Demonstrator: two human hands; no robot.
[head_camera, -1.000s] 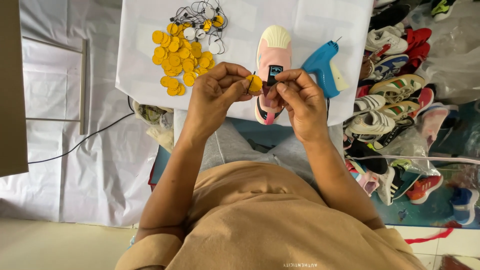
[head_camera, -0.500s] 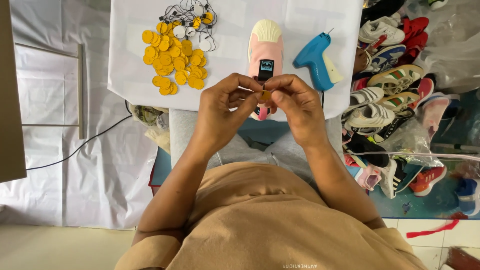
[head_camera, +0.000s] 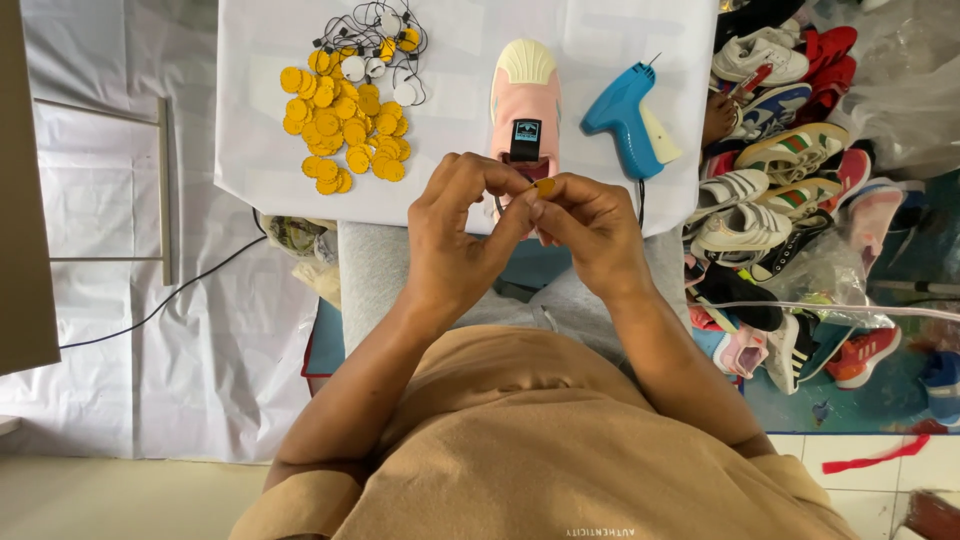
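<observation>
White sheet (head_camera: 640, 40), covering the work surface: bears every item below.
Heap of shoes (head_camera: 790, 190), mixed colours, on the floor to the right of the sheet.
Pink shoe (head_camera: 524, 95), cream toe cap, dark tag at its tongue, lying on the sheet just beyond the hands.
Blue tagging gun (head_camera: 622, 120), beside the pink shoe, untouched.
Pile of yellow discs (head_camera: 340, 130), with corded tags above it, well left of the shoe.
Left hand (head_camera: 455, 235) and right hand (head_camera: 590, 225): fingertips pinched narrow together on one small yellow disc (head_camera: 545, 186), held above the shoe's heel.
Step, judged: readying a single disc. Next move would call for a steady pinch and fine alignment.
</observation>
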